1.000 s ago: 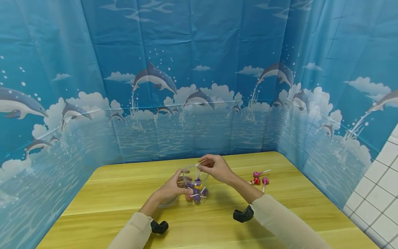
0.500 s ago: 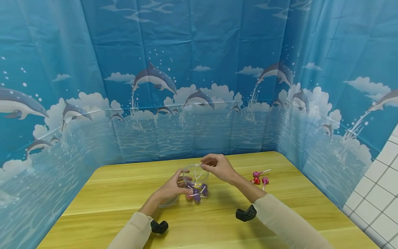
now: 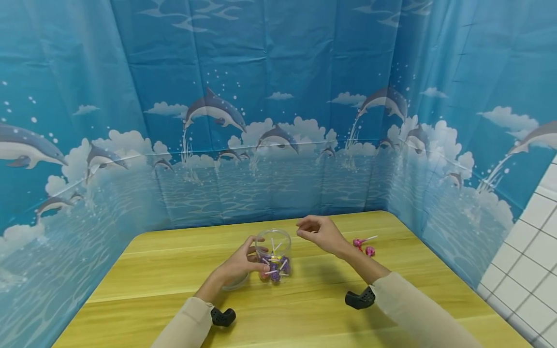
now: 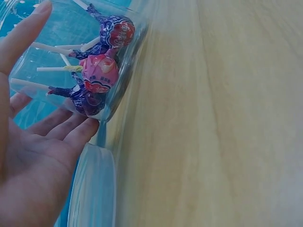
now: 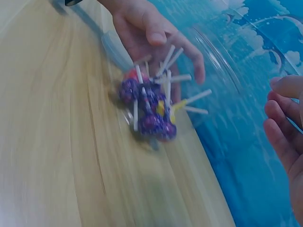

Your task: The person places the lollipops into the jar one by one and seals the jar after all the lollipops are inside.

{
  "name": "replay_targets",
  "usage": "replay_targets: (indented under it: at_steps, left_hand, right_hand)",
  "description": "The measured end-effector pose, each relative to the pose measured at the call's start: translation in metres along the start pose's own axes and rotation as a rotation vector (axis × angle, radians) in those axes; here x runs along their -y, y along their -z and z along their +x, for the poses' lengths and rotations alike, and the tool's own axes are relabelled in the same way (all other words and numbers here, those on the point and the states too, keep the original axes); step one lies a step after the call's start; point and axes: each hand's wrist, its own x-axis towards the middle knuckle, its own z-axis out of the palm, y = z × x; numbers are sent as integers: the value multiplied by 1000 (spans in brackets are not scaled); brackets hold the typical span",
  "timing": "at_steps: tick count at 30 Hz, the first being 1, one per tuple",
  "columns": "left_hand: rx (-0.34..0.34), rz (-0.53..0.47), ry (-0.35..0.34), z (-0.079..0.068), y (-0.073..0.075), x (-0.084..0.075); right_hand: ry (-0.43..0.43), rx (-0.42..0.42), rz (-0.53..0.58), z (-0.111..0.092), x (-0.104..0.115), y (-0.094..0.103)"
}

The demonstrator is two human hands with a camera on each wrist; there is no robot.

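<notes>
Watching remotely, I see the left hand [image 3: 238,261], fingers wrapped round a clear jar [image 3: 288,250] at the middle of the desk [image 3: 174,256]; the right hand [image 3: 322,234], fingers loosely bent, holding nothing, is the nearer to loose lollipops [image 3: 370,251] on its right.

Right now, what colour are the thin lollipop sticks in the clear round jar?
White sticks; see left wrist view.

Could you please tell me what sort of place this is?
Probably a small indoor work corner, screened off on purpose: blue dolphin-print sheeting hangs around a wood-grain table, and white tiles show at the right edge. The room's usual purpose isn't visible.
</notes>
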Motion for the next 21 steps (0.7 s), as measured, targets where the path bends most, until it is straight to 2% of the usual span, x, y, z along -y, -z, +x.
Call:
replay_targets:
  at_steps: [10, 18, 21]
  left_hand:
    - [11, 2, -7, 1, 0, 0]
    - [4, -11, -2, 0, 1, -3]
    - [8, -12, 5, 0, -1, -4]
  right_hand:
    - [-46, -28, -101, -24, -16, 43]
    - [-30, -62, -185, -40, -31, 73]
    - [-50, -66, -209, -47, -38, 83]
